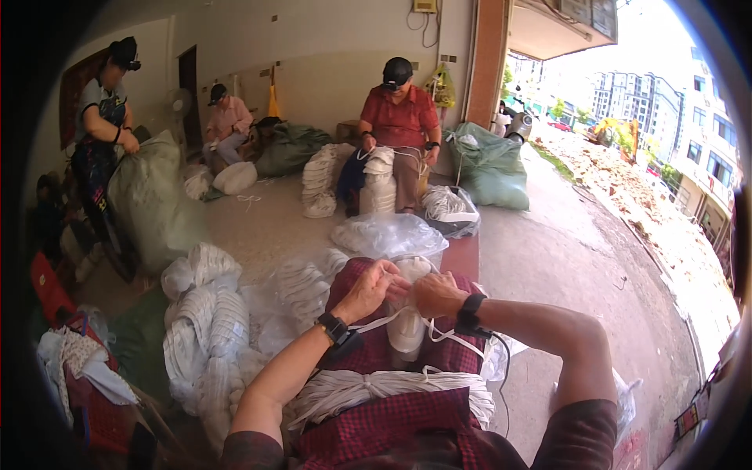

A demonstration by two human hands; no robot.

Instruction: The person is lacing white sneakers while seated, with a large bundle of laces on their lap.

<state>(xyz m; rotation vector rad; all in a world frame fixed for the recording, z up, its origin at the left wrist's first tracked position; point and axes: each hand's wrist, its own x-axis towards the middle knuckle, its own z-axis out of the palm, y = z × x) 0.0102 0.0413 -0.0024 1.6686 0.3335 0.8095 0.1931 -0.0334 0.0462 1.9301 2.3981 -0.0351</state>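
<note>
A white shoe (406, 332) stands toe toward me between my knees, on a dark red checked cloth (376, 427). My left hand (374, 290) is at its far left side, fingers bent and drawn together; what they pinch is too small to tell. Closed in a fist, my right hand (437, 295) is over the shoe's right side, with a white shoelace (458, 338) running out from under it. Another lace end (381, 322) trails left below my left wrist. Across my lap lies a thick bundle of white laces (384, 389), tied at its middle.
Stacked white shoes (207, 321) in clear plastic stand at my left. Ahead, a clear plastic bag (389, 235) lies before a seated co-worker in red (399, 117) handling laces. Green sacks (489, 168) stand farther back. A red chair (98, 392) holds cloths at left.
</note>
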